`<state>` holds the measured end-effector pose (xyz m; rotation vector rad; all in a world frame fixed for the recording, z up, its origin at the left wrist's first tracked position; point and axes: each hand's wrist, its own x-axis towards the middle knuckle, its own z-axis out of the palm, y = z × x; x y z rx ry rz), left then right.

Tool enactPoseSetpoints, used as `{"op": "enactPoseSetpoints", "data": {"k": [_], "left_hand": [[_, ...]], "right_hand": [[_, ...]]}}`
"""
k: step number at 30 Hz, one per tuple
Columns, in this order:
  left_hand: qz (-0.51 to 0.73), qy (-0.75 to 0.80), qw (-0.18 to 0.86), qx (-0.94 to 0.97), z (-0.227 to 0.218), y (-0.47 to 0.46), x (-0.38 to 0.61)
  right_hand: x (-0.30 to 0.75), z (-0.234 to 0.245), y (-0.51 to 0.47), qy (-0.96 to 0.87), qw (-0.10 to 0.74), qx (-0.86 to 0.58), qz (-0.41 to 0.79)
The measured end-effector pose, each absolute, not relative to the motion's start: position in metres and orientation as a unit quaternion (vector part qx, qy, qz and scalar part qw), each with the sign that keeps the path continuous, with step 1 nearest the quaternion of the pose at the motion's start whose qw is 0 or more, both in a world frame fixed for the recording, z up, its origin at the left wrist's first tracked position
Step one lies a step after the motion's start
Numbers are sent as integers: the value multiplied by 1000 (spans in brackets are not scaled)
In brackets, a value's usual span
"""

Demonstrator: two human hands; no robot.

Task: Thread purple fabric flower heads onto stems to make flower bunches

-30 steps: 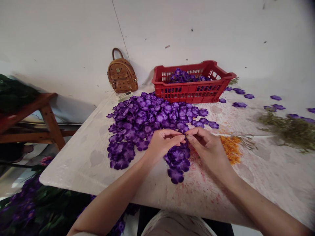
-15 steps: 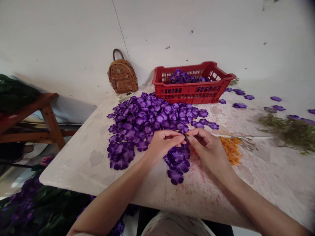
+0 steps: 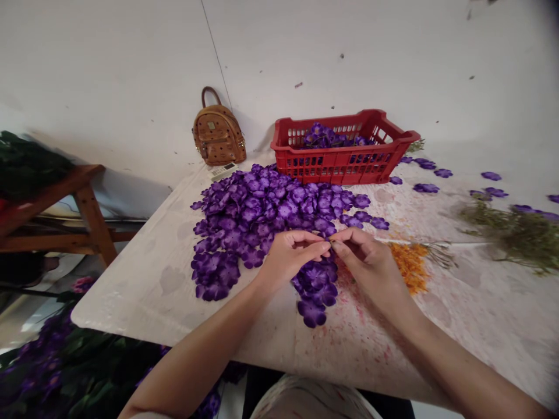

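Note:
My left hand [image 3: 290, 256] and my right hand [image 3: 364, 256] meet fingertip to fingertip above the front of a heap of purple fabric petals [image 3: 262, 203]. Thumb and forefinger are pinched together on both hands. Whatever lies between the tips is too small and covered to make out. Below my hands, a narrow strip of purple petals [image 3: 315, 291] runs toward the table's front edge. Close to the right of my right hand lies a bunch of orange stamens [image 3: 409, 266] with thin greenish stems.
A red plastic crate [image 3: 340, 160] with purple flowers stands behind the heap. Left of it are a small brown backpack [image 3: 218, 137] and a calculator [image 3: 224, 171]. Green sprigs [image 3: 510, 230] and loose petals [image 3: 425, 188] lie on the right. A wooden stool [image 3: 89, 215] stands beyond the table's left edge.

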<state>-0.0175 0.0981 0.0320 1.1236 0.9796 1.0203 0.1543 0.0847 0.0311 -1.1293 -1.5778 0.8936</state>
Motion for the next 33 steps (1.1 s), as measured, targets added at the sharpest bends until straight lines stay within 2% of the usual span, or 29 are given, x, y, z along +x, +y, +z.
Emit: {"op": "enactPoseSetpoints", "data": {"k": [33], "left_hand": [[443, 438, 616, 483, 33, 97, -15]], "right_hand": [[156, 27, 85, -651, 470, -465, 373]]}}
